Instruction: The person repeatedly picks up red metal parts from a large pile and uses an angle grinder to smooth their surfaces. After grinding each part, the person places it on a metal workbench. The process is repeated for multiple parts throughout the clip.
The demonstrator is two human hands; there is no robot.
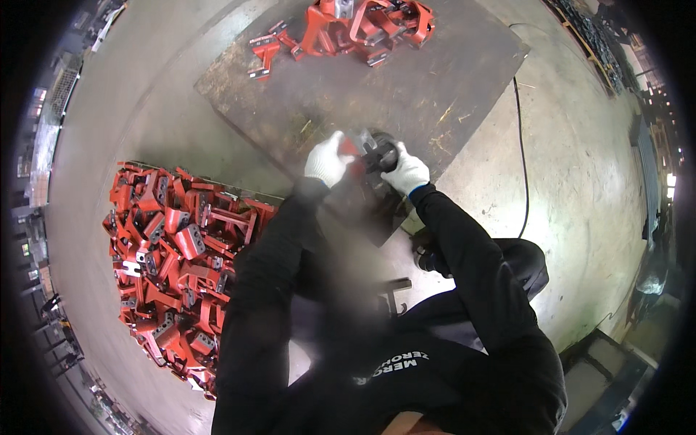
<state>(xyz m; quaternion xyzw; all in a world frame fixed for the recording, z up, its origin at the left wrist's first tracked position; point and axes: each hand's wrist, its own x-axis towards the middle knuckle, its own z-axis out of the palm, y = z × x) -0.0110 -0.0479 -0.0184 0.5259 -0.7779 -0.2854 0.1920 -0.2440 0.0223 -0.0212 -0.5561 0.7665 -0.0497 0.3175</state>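
Observation:
My left hand [328, 160], in a white glove, is closed round a red metal part [349, 148] above the near edge of the dark work table [362, 87]. Close to its right, my right hand [407, 172], also gloved in white, has its fingers wrapped on the side of a dark, rounded tool [382, 154]. The red part and the tool meet or nearly touch between my hands; blur hides the exact contact. Below them, a dark body or stand is smeared by a hazy patch.
A big heap of red metal brackets [170, 268] fills a container at my left. More red brackets [362, 29] lie at the table's far edge. A black cable [522, 159] runs along the floor on the right. My bent leg [522, 264] is beside the table's near corner.

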